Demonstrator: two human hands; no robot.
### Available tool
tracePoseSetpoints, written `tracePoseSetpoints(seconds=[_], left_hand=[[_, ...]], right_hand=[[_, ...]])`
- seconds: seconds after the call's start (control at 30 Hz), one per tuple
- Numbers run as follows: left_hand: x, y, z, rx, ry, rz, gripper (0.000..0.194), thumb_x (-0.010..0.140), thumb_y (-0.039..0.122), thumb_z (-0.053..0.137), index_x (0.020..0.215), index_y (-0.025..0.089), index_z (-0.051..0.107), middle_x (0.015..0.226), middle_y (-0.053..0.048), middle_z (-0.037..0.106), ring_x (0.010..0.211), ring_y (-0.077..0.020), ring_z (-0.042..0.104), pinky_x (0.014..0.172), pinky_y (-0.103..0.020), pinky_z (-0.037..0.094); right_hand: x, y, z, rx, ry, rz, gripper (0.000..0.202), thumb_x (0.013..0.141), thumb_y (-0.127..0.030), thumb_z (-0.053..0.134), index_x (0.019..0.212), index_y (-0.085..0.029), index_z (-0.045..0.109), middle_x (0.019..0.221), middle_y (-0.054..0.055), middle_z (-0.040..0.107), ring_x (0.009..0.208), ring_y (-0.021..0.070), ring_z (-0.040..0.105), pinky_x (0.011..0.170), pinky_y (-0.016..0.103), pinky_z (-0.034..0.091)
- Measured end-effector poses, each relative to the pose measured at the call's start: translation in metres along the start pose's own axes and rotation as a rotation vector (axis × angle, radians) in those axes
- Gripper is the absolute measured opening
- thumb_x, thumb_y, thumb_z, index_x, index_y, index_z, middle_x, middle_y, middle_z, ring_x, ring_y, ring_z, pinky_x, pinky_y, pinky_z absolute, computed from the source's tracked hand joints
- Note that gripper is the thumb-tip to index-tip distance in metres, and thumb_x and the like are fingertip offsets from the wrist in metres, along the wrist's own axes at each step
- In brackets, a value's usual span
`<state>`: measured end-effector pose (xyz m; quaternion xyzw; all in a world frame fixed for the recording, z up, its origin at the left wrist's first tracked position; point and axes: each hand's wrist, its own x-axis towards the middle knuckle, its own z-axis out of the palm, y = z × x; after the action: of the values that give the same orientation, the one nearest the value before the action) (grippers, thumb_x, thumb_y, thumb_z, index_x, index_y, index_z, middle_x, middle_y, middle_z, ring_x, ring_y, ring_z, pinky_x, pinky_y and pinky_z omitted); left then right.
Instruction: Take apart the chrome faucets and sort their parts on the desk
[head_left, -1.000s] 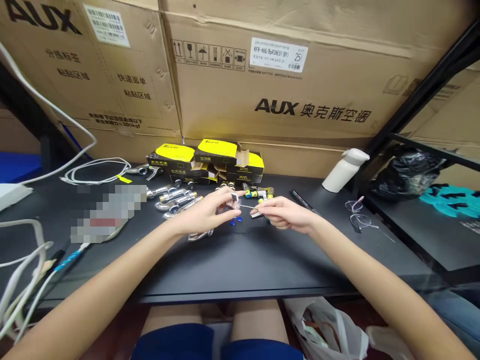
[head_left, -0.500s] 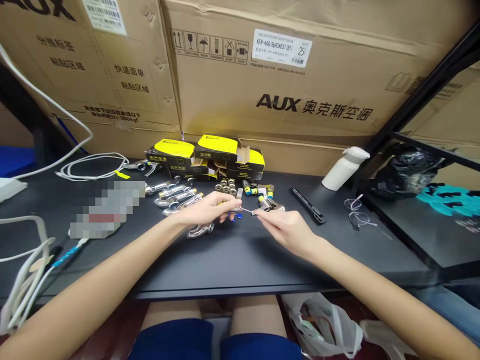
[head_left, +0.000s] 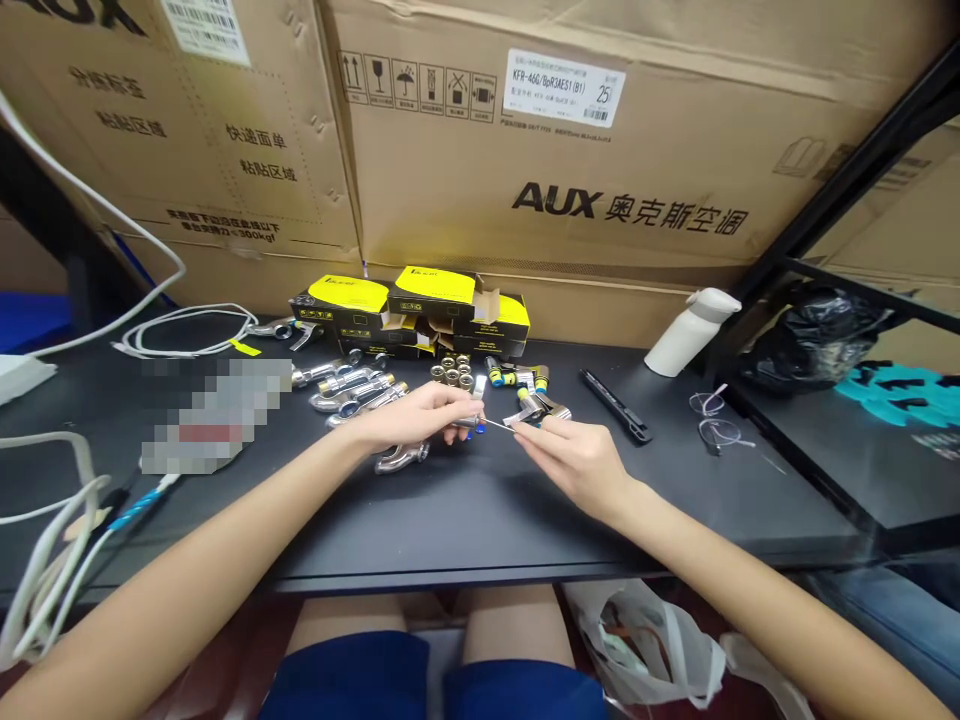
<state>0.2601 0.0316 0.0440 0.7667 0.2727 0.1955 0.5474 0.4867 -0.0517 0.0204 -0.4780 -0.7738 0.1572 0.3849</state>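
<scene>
My left hand (head_left: 424, 415) is closed around a small chrome tap part (head_left: 466, 422), mostly hidden by the fingers. Pinched in my right hand (head_left: 574, 455) is a thin metal rod (head_left: 496, 425), its far tip meeting the part at my left fingertips; the kind of tool is too small to tell. Tiny blue pieces (head_left: 480, 428) show just beside the left fingers. Several curved chrome taps (head_left: 352, 390) lie left of my hands, with one more (head_left: 401, 458) below the left wrist. Metal tap handles with yellow and blue inserts (head_left: 534, 400) lie behind the right hand.
Behind the hands are brass-coloured rings (head_left: 451, 372) and black-and-yellow boxes (head_left: 431, 292). Toward the right lie a black box cutter (head_left: 615, 405), a white bottle (head_left: 691, 333) and glasses (head_left: 720, 430). A white cable (head_left: 180, 330) lies at left; large cartons (head_left: 637, 170) stand behind the table.
Both hands keep nearly the same place and grip, with the rod still at the part. My right hand has shifted very slightly; the view has tilted a little.
</scene>
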Motion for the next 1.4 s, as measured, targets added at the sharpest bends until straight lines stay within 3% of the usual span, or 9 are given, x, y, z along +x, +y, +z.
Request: tracePoseSetpoints(seconds=[0.23,0.33,0.43,0.57,0.7,0.83,0.93,1.2,1.4], left_hand=[[-0.003,0.002,-0.002,0.144,0.007,0.082,0.034,0.084,0.044,0.053,0.098,0.017,0.068,0.08,-0.003,0.064,0.072,-0.0148,0.056,0.069,-0.025,0.044],[-0.003,0.0,-0.001,0.175,-0.012,0.079,0.033,0.084,0.044,0.053,0.099,0.018,0.068,0.083,-0.004,0.065,0.074,-0.0158,0.057,0.069,-0.025,0.044],[0.0,-0.006,0.0,0.186,-0.001,0.003,0.036,0.084,0.047,0.052,0.09,0.017,0.069,0.077,-0.003,0.064,0.069,-0.0152,0.057,0.063,-0.024,0.043],[0.004,-0.012,0.0,0.146,0.025,-0.023,0.036,0.083,0.049,0.051,0.085,0.017,0.069,0.078,-0.002,0.064,0.064,-0.0138,0.055,0.062,-0.024,0.043],[0.002,-0.008,0.0,0.188,0.055,-0.002,0.035,0.084,0.047,0.051,0.088,0.018,0.069,0.077,-0.002,0.065,0.069,-0.0148,0.056,0.065,-0.024,0.043],[0.0,-0.003,-0.001,0.231,0.064,0.055,0.032,0.085,0.043,0.05,0.093,0.018,0.067,0.079,-0.002,0.065,0.073,-0.0156,0.057,0.069,-0.024,0.042],[-0.001,-0.001,0.0,0.265,0.073,0.054,0.031,0.083,0.042,0.05,0.092,0.017,0.067,0.079,-0.002,0.065,0.072,-0.0158,0.057,0.07,-0.024,0.042],[-0.001,-0.003,0.008,0.455,0.246,0.043,0.03,0.08,0.04,0.049,0.081,0.017,0.068,0.076,-0.001,0.066,0.071,-0.0175,0.056,0.065,-0.025,0.041],[0.002,-0.007,0.004,0.374,0.323,0.029,0.032,0.078,0.042,0.05,0.081,0.017,0.071,0.078,-0.002,0.068,0.075,-0.0198,0.058,0.069,-0.028,0.043]], right_hand=[[0.009,0.006,0.0,0.745,-0.429,0.614,0.039,0.083,-0.052,0.057,0.083,-0.014,0.064,0.059,-0.006,0.038,0.039,0.0019,0.013,0.035,0.018,0.012],[0.007,0.005,-0.001,0.584,-0.348,0.494,0.036,0.085,-0.048,0.055,0.08,-0.015,0.065,0.061,-0.004,0.044,0.04,0.0033,0.025,0.037,0.019,0.02],[0.002,-0.001,-0.001,0.127,-0.181,0.122,0.031,0.092,-0.037,0.048,0.081,-0.015,0.066,0.067,0.002,0.053,0.055,0.0107,0.047,0.051,0.024,0.038],[-0.005,-0.002,0.003,-0.292,-0.051,-0.194,0.028,0.095,-0.026,0.042,0.088,-0.018,0.068,0.076,0.006,0.058,0.062,0.0126,0.05,0.058,0.024,0.039],[-0.003,0.0,0.007,-0.144,-0.008,-0.12,0.021,0.092,-0.028,0.049,0.088,-0.018,0.067,0.077,0.005,0.061,0.063,0.0131,0.053,0.06,0.024,0.042],[0.007,-0.001,0.007,0.187,-0.151,0.157,0.032,0.093,-0.038,0.046,0.081,-0.015,0.065,0.073,0.004,0.063,0.066,0.0145,0.057,0.061,0.024,0.045],[0.01,-0.003,0.005,0.253,-0.251,0.215,0.037,0.093,-0.04,0.045,0.075,-0.014,0.064,0.068,0.002,0.061,0.063,0.0136,0.056,0.059,0.024,0.044],[0.001,0.0,0.011,-0.113,-0.023,-0.095,0.016,0.091,-0.023,0.05,0.085,-0.019,0.064,0.085,0.005,0.065,0.076,0.0168,0.059,0.071,0.028,0.044],[0.0,0.006,0.009,-0.145,0.056,-0.092,0.014,0.09,-0.023,0.053,0.083,-0.019,0.064,0.08,0.004,0.064,0.069,0.016,0.057,0.068,0.027,0.044]])
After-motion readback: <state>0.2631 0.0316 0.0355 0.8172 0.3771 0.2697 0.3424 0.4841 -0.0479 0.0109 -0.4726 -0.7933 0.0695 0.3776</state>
